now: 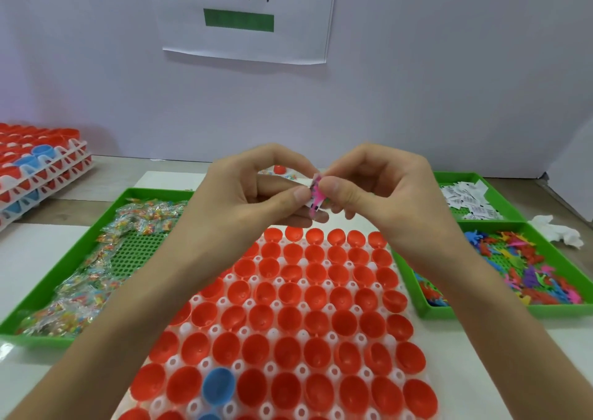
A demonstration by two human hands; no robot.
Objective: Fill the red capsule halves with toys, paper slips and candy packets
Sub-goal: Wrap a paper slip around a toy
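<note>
Red plastic filled the head view: saw capsule halves seated open side up in a white holed tray, six in the farthest row, the rest too hidden by forearms to count. Counted one blue half among them, plus the rim of a second at the bottom edge. Pinched one pink toy together with one paper slip above the tray's far end, left hand and right hand both gripping the bundle between thumb and forefinger. Noted three green trays: left tray with candy packets, far right tray with loose slips, near right tray with toys. Spotted one stack of white trays holding red and blue halves far left, and one crumpled tissue far right.
</note>
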